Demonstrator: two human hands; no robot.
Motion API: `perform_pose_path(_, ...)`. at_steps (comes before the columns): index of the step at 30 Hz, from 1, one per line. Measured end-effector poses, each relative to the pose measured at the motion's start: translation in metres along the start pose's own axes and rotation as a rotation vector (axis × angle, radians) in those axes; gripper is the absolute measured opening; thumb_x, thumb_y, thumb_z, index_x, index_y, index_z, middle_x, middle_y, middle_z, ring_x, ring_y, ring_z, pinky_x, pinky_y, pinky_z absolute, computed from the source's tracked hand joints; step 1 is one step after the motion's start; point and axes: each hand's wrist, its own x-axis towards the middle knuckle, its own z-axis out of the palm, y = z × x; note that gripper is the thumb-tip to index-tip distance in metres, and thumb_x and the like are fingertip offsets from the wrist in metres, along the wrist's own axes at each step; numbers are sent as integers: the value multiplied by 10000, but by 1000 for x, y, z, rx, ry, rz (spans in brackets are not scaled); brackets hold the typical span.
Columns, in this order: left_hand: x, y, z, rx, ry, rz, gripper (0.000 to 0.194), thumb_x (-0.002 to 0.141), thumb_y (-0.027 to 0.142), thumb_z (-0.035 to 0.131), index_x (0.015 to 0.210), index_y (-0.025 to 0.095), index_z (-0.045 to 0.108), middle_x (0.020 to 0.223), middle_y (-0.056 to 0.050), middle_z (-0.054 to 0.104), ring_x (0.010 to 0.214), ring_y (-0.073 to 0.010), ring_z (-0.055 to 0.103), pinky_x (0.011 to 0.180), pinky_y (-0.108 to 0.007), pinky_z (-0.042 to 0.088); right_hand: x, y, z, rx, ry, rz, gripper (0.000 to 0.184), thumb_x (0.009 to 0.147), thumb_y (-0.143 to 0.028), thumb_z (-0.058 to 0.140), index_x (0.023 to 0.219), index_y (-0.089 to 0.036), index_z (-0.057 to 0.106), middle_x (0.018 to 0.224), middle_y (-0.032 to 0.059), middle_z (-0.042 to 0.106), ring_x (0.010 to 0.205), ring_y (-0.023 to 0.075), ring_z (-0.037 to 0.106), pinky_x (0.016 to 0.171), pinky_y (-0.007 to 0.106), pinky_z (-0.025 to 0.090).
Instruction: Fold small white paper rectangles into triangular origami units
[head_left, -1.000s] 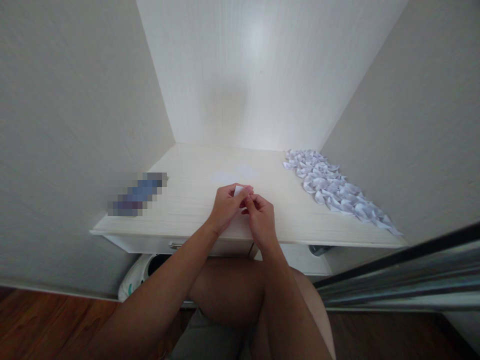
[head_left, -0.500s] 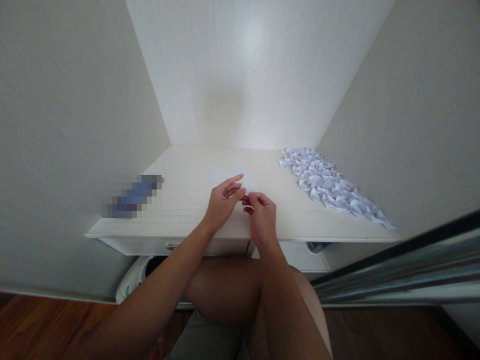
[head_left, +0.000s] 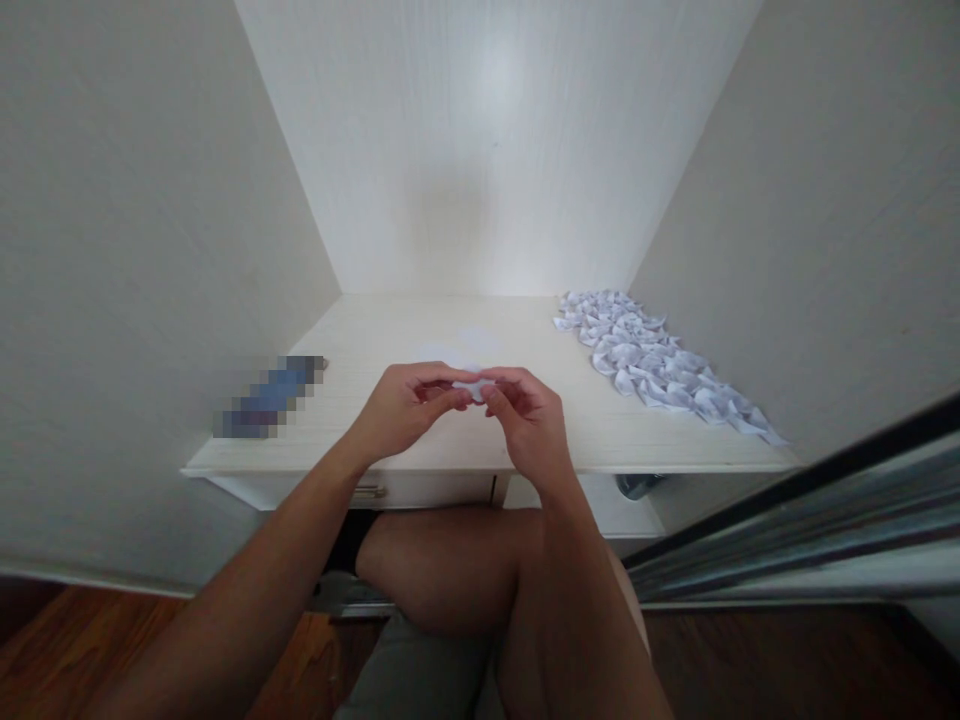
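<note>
A small piece of white paper (head_left: pixel 471 390) is pinched between both hands just above the tabletop. My left hand (head_left: pixel 409 405) grips its left side with thumb and forefinger. On the other side my right hand (head_left: pixel 527 408) holds it the same way, so the fingertips of the two hands nearly meet. Behind the hands, a few flat white paper pieces (head_left: pixel 474 340) lie on the pale table (head_left: pixel 360 385), partly hidden by the fingers. To the right spreads a long pile of folded white paper pieces (head_left: pixel 652 355).
A blurred-out bluish object (head_left: pixel 270 397) lies at the table's left end. Pale panels (head_left: pixel 487 150) close in the back and both sides. Below the tabletop are a drawer handle (head_left: pixel 370 491) and a shelf with a dark round object (head_left: pixel 637 486).
My left hand has shifted left and lowered its raised fingers into a pinch. Both hands now hold the paper evenly from its two sides, with its white face showing between them.
</note>
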Motion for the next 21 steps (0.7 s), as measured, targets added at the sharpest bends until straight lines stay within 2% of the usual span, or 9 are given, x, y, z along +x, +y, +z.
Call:
perform_pose_path(2, -6, 11, -7, 15, -47, -18, 267, 824, 337, 824, 1049, 195, 826, 914, -83, 813, 782, -197, 767, 733, -309, 635, -6, -10, -3, 16, -76, 25, 164, 857, -343, 765, 992, -253, 786, 795, 5, 744, 740, 156, 661, 672, 297, 527)
perform_pose_path(5, -17, 26, -11, 38, -54, 8, 289, 817, 302, 835, 1087, 198, 818, 978, -89, 812, 819, -193, 770, 738, -285, 632, -18, -23, -4, 76, -69, 58, 129, 805, -306, 818, 922, -253, 801, 825, 1, 768, 760, 154, 679, 727, 307, 554)
perform_pose_path(8, -28, 43, -10, 57, -54, 94, 238, 837, 266, 819, 1065, 198, 823, 953, -79, 806, 802, -167, 758, 721, -245, 621, -34, -39, -2, 104, -63, 52, 145, 762, -268, 857, 895, -254, 802, 855, -1, 781, 795, 155, 700, 771, 305, 568)
perform_pose_path(13, -49, 72, -6, 2, -107, 295, 168, 844, 211, 809, 1012, 212, 821, 954, -70, 777, 845, -151, 733, 726, -228, 630, -64, -75, -2, -45, -71, -35, 189, 731, -250, 883, 901, -240, 801, 852, 12, 776, 757, 153, 684, 714, 284, 562)
perform_pose_path(21, -86, 115, -3, 66, -126, 482, 220, 865, 155, 783, 1070, 231, 812, 998, -68, 767, 882, -145, 734, 744, -217, 619, -110, -128, 3, -228, -92, -205, 148, 799, -229, 838, 940, -226, 791, 830, 20, 761, 696, 139, 654, 663, 271, 540)
